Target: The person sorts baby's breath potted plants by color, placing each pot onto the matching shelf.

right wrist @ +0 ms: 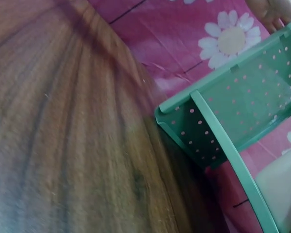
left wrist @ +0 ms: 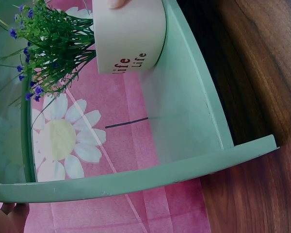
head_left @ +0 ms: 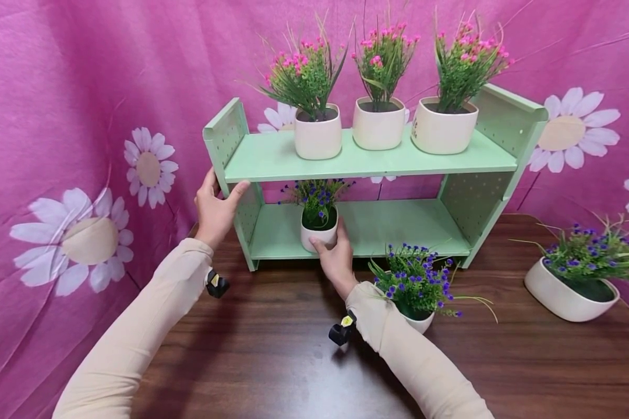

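Observation:
With the left hand (head_left: 216, 210) the person grips the left side panel of a light green two-tier shelf (head_left: 267, 152), thumb at the front edge and fingers round the outer side. The right hand (head_left: 338, 260) holds a small white flowerpot (head_left: 314, 238) with purple-blue flowers at the front left of the lower tier. Its thumb lies across the pot's front and its fingers go round the right side. In the left wrist view red "Life" lettering shows on this white pot (left wrist: 131, 36), its base at the lower tier. Part of the pot shows in the right wrist view (right wrist: 281, 187).
Three white pots with pink flowers, the left (head_left: 318, 137), middle (head_left: 379, 129) and right (head_left: 445, 129), stand on the upper tier. Behind the right forearm is another purple-flowered pot (head_left: 419, 323). A wider oval one (head_left: 568, 297) stands at the right of the wooden table (head_left: 272, 349).

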Available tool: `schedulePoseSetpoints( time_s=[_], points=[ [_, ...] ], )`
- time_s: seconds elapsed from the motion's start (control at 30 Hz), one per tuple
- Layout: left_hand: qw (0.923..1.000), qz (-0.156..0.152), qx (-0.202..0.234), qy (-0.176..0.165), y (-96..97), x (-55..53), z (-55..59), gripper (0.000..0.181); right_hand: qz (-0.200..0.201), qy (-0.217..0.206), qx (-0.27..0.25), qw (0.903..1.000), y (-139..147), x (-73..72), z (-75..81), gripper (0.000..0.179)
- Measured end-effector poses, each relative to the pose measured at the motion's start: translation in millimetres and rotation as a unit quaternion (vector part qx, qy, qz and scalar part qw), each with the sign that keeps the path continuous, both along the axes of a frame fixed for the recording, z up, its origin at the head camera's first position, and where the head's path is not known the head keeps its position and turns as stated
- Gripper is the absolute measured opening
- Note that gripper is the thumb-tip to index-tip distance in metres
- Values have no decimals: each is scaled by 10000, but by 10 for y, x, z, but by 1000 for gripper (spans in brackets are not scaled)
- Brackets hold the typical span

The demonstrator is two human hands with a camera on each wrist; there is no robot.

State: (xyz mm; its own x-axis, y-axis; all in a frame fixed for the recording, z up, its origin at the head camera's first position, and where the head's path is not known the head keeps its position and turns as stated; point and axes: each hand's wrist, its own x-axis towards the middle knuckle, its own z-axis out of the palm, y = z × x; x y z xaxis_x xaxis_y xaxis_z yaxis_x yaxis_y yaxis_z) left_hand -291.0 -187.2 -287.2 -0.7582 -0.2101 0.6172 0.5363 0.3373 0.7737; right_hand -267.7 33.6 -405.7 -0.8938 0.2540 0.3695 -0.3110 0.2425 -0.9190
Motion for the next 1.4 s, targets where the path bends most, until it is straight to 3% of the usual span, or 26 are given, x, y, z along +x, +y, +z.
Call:
schedulePoseSetpoints(
  time_s=[0.43,0.47,0.67,0.7,1.4],
  points=[
    [10000,-2,62,-29,16,26,18,66,311,-25,319,9990,119,-188,23,82],
    [10000,10,44,-52,35,63,46,65,321,-56,340,9989,122,-192,27,83],
    [10000,64,-1,-34,22,53,23,65,404,-246,390,9981,136,-231,54,83],
    [10000,59,10,-5,2,13,-9,66,414,-292,395,9979,138,-238,58,83],
    [10000,50,-39,-36,10,17,-2,65,497,-786,407,9948,134,-250,102,86]
  ],
)
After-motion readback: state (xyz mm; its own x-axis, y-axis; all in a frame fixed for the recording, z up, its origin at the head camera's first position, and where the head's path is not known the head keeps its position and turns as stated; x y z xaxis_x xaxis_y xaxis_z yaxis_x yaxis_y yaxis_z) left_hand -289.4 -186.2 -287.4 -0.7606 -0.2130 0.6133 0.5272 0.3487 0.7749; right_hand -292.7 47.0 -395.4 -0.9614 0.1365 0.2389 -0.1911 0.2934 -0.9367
